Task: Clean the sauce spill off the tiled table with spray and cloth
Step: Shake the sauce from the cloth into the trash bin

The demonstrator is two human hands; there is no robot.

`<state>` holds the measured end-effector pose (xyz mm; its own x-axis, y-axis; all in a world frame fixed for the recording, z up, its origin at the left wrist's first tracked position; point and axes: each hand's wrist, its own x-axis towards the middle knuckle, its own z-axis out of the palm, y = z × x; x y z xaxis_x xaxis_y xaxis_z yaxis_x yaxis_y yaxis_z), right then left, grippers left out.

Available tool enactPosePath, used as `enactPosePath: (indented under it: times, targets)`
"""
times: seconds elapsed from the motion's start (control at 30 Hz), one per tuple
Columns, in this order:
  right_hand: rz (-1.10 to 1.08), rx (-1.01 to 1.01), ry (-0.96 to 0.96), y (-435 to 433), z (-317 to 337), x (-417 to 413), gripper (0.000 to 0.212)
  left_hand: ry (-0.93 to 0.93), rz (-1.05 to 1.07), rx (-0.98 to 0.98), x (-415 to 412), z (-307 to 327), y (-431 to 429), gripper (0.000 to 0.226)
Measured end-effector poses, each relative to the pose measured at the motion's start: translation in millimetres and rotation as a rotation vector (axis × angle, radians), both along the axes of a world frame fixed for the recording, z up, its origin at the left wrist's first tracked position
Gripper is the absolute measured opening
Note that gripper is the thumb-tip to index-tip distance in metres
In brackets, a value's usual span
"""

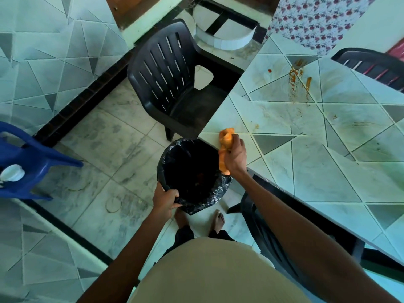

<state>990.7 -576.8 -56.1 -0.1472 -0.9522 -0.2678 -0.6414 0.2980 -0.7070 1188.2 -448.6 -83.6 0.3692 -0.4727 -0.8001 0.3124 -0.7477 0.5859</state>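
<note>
My right hand (235, 155) grips a bunched orange cloth (226, 138) at the near corner of the tiled table (317, 162), right at the table's edge. Its tail hangs down over a bin lined with a black bag (192, 171). My left hand (165, 199) holds the near rim of that bin, which sits just below the table corner. Orange-brown sauce streaks (295, 80) and a red drop (269, 71) lie farther back on the table top. Faint smears spread between the streaks and the cloth. No spray bottle is in view.
A black plastic chair (175, 84) stands behind the bin by the table's left edge. Another dark chair (269, 232) is tucked under the table beside my right arm, a third (371, 64) at the far side. A blue chair (28, 158) stands left.
</note>
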Motion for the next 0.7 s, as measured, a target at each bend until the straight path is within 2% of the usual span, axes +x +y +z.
enactPosePath:
  times: [0.13, 0.33, 0.47, 0.57, 0.7]
  targets:
    - [0.108, 0.033, -0.151, -8, 10, 4, 0.058, -0.039, -0.037, -0.016, 3, 0, -1, 0.078]
    - [0.123, -0.068, -0.135, 6, 35, -38, 0.049, -0.051, -0.076, -0.009, -8, -6, 1, 0.074]
    - [0.029, -0.104, -0.026, 18, 45, -88, 0.033, -0.042, -0.152, 0.005, -29, -10, 10, 0.077]
    - [-0.067, -0.122, 0.112, 28, 56, -129, 0.040, -0.014, -0.187, 0.041, -44, -15, 17, 0.074]
    - [-0.219, -0.134, 0.505, 31, 56, -189, 0.041, 0.022, -0.210, 0.073, -60, -21, 27, 0.069]
